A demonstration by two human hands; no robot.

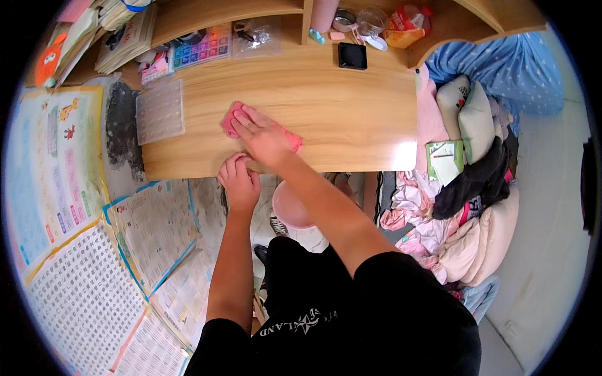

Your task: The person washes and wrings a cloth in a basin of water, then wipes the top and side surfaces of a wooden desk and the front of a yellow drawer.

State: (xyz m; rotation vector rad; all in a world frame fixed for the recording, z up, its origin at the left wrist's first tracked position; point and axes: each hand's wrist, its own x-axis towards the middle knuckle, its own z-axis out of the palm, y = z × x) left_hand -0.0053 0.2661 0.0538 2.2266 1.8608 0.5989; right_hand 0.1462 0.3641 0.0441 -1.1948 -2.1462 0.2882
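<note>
My right hand (266, 139) presses down on a pink cloth (232, 113) on the wooden desk (338, 106). Its fingers lie over the cloth, whose ends stick out on both sides of the hand. At the desk's front edge rests my left hand (239, 182), fingertips on the top and thumb apart, with nothing seen in it. A clear plastic compartment box (160, 111) lies at the desk's left end.
Books (128, 41), a tray of coloured squares (204, 47) and a black square box (352, 56) sit toward the back. Below the desk is a pink basin (291, 205). Clothes and cushions (475, 122) pile up at right; posters (69, 156) cover the left wall.
</note>
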